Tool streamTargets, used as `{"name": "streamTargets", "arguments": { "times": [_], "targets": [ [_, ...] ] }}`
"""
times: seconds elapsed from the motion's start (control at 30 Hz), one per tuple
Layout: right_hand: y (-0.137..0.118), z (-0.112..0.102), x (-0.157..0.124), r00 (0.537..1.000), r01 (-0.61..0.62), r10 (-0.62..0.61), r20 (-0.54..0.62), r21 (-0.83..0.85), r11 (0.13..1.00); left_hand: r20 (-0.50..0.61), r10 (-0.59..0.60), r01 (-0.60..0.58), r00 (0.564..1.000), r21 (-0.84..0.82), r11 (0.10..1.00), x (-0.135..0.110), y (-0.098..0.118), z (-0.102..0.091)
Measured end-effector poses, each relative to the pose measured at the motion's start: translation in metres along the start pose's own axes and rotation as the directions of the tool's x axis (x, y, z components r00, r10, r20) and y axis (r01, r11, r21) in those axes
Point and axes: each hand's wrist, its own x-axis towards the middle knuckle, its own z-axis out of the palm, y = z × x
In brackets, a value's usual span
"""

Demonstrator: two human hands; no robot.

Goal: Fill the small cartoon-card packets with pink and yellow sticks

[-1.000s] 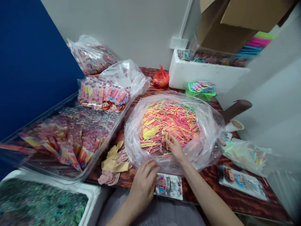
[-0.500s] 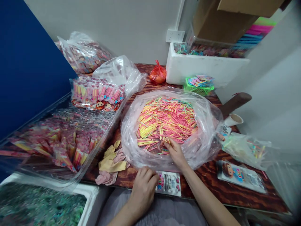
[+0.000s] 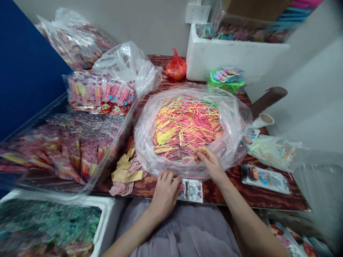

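A large clear plastic bag point(image 3: 235, 117) lies open on the wooden table point(image 3: 233, 192), filled with thin pink, yellow and green sticks point(image 3: 187, 125). My right hand point(image 3: 210, 162) reaches into the bag's near edge and pinches a small bunch of these sticks between the fingertips. At the table's front edge my left hand point(image 3: 164, 191) rests with curled fingers on a small printed packet point(image 3: 191, 190), pressing its left side.
A clear tray point(image 3: 66, 153) of filled packets stands at the left, with more packed bags point(image 3: 102, 96) behind. White foam boxes point(image 3: 230, 57), a green basket point(image 3: 226, 80), a red bag point(image 3: 175, 67), a paper cup point(image 3: 264, 120), crumpled gloves point(image 3: 125, 175) and another printed packet point(image 3: 265, 178) lie around.
My right hand has drawn a bunch of sticks from the pile toward the bag's near right edge. The left hand stays on the packet. The view has tilted down.
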Motion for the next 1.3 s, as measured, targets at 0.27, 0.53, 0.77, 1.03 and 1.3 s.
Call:
{"name": "streamTargets", "arguments": {
  "times": [0.27,0.53,0.77,1.03,1.3],
  "targets": [
    [0.001,-0.020,-0.036,0.984,0.079,0.005,0.178,-0.461,0.884,-0.039,0.101,-0.101,0.994,0.003,0.995,-0.001,-0.006,-0.003],
    [0.002,-0.018,-0.041,0.941,0.138,0.099,0.324,-0.633,0.762,-0.074,0.114,-0.105,0.991,0.110,0.988,0.002,-0.001,-0.001],
    [0.002,-0.007,-0.041,0.937,0.195,0.107,0.332,-0.753,0.628,-0.049,0.120,-0.115,0.992,0.103,0.988,0.001,-0.001,-0.002],
    [0.003,-0.003,-0.036,0.952,0.231,0.017,0.307,-0.751,0.619,-0.064,0.132,-0.126,0.989,0.090,0.988,-0.002,-0.004,0.000],
    [0.006,-0.004,-0.036,0.970,0.234,-0.038,0.242,-0.873,0.427,-0.039,0.111,-0.107,0.993,0.077,0.991,0.003,0.000,-0.008]
  ]
}}
